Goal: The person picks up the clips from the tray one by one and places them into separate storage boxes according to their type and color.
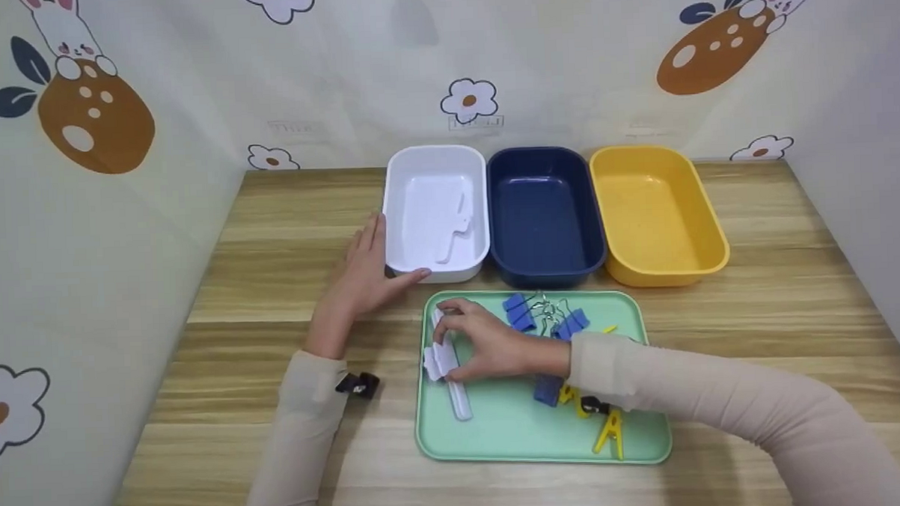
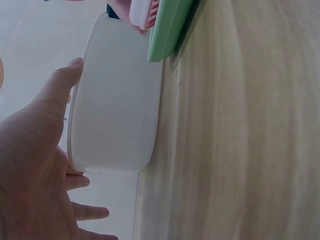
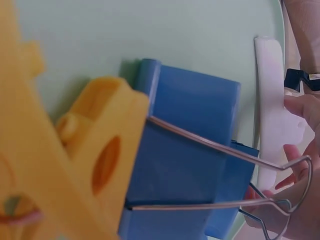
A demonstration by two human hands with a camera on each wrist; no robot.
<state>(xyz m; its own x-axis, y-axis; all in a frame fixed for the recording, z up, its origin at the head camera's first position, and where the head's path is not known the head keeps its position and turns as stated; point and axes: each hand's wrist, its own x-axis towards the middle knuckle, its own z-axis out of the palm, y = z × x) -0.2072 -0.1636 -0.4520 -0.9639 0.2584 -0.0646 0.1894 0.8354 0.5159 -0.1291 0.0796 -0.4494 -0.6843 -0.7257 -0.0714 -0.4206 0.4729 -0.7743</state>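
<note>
Head view, right hand [image 1: 491,345] gripping white clip [image 1: 443,359], left hand [image 1: 365,278] touching bin [image 1: 417,209]

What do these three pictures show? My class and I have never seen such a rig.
There is no machine here: a person works with two bare hands. The wide picture comes from a camera on the head, looking down; the other two come from cameras on the left and right wrists.

On the wood-grained table stand a white bin, a navy bin and a yellow bin in a row. In front of them lies a green tray with blue binder clips and yellow pegs.

The left hand rests against the white bin. The right hand pinches a white plastic piece on the tray. Another white piece lies in the white bin.
</note>
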